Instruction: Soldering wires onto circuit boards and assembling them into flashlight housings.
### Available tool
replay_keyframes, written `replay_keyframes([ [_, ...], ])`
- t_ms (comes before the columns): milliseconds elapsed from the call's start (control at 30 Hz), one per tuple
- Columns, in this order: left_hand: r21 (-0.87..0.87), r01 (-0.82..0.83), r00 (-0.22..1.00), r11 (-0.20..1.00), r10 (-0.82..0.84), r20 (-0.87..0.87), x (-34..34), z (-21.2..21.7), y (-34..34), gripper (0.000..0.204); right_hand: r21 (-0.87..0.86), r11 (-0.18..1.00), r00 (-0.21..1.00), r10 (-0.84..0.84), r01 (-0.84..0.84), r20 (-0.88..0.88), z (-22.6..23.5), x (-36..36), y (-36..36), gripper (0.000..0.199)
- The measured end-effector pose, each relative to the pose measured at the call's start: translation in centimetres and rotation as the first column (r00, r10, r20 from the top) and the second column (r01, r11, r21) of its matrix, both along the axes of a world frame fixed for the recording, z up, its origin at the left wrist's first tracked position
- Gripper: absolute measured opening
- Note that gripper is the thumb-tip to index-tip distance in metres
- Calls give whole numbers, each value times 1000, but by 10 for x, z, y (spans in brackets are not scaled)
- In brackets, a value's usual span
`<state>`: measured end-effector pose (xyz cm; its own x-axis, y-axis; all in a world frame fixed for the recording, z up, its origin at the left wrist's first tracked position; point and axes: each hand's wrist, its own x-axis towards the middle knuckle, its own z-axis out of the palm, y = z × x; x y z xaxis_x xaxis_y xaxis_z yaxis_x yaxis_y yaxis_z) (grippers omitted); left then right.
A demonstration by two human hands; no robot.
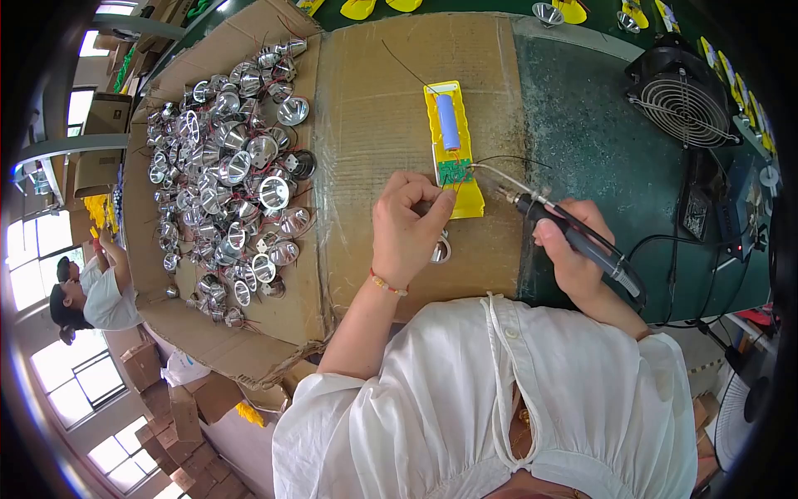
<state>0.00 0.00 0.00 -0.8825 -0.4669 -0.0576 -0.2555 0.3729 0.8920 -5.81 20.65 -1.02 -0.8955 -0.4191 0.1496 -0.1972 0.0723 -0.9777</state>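
Observation:
A yellow plastic housing lies on a sheet of cardboard, holding a blue cylindrical battery and a small green circuit board. My left hand is pinched shut on something thin at the board's lower edge; what it grips is too small to tell. A silver reflector cup peeks out under that hand. My right hand grips a dark-handled soldering iron, its metal tip resting at the right side of the circuit board.
A shallow cardboard box at the left holds several silver reflector cups with red wires. A black fan and a control unit stand on the green bench at the right. A person stands far left.

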Motion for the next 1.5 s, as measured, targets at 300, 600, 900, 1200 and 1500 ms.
replay_keyframes([
  [300, -2, 0, 1000, 1000, 0, 0, -1, 0, 3, 12, -113, 988, 991, -93, 103, 95, 5, 0, 10, 19],
  [600, -43, 8, 1000, 999, -7, 11, -3, 0, 1, 12, -169, 969, 966, -145, 182, 213, 7, -3, 19, 18],
  [900, 353, -190, 973, 916, 223, -57, -3, 8, -8, 10, -188, 957, 957, -173, 219, 232, 3, -10, 28, 16],
  [1200, -215, 311, 935, 926, -258, 243, -108, 28, -14, 19, -125, 939, 913, -269, 319, 306, -8, -23, 36, 15],
  [1500, -723, -187, 940, 665, -93, -329, -292, 16, -59, 39, -139, 941, 903, -245, 309, 353, -10, -21, 34, 14],
])
